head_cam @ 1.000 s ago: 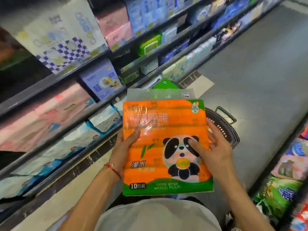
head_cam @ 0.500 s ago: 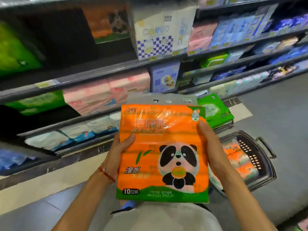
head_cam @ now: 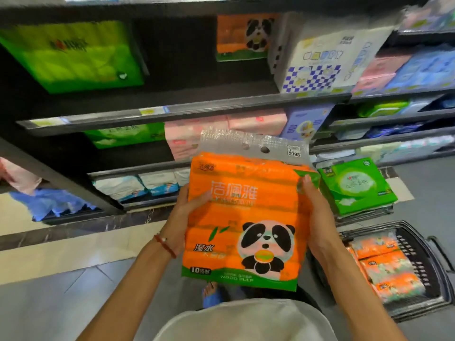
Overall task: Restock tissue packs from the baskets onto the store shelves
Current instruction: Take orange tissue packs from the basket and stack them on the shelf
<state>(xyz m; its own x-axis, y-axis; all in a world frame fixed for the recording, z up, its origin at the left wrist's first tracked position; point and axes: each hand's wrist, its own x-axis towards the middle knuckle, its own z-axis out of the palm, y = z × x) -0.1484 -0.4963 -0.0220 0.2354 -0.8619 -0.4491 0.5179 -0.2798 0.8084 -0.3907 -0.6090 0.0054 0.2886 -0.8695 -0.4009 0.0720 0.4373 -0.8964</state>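
Both our hands are grasping one thing. The left hand (head_cam: 187,215) clasps the left edge of the orange tissue pack (head_cam: 246,217) with its thumb on the front, and the right hand (head_cam: 317,222) wraps the right edge. We hold the pack in the air before our chest. Its long axis runs away from us, with the clear hang-tab end farthest from us and closest to the shelves. Low on our right, the basket (head_cam: 440,274) on the floor holds more orange packs (head_cam: 384,264). Farther off, beyond the upper shelf's front edge (head_cam: 197,108), a matching panda pack (head_cam: 242,35) stands set back. A dark gap separates it from the green pack (head_cam: 71,55) at the shelf's left. We judge that gap to be the target. It lies above and slightly left, so the left hand is nearer and the tab end should go in first.
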